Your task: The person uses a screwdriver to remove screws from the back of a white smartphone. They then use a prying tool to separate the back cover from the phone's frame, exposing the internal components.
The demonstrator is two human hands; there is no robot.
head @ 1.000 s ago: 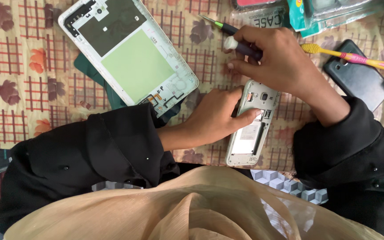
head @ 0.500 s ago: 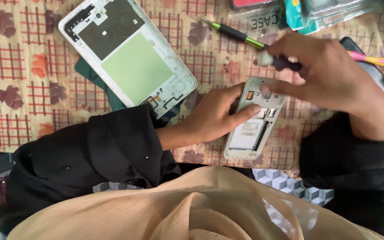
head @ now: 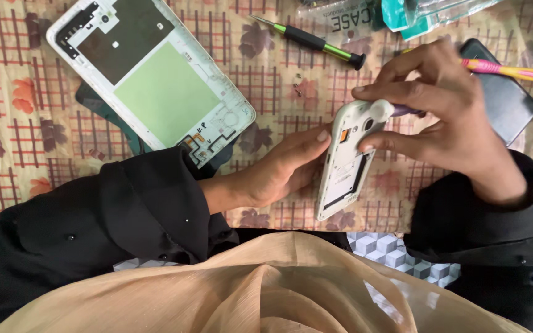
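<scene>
Here the left hand [head: 279, 172] lay along the left edge of a small white phone [head: 348, 157], back cover off, its fingers lightly curled against the side and steadying it. The phone stood tilted off the patterned surface [head: 20, 123], its top end raised. The right hand [head: 445, 120] closed around that top end, thumb and fingers pinching the casing, with the purple handle of a tool [head: 405, 111] tucked between the fingers. Left of the phone lay a large white tablet frame [head: 149, 74] with a green panel, face up on the surface. Above the phone rested a green-and-black screwdriver [head: 313, 41], and a few tiny screws [head: 298, 86] were scattered just beside it. To the right of the phone, partly behind the right hand, sat a dark phone [head: 507, 105] and a pink-and-yellow tool [head: 507, 69].
</scene>
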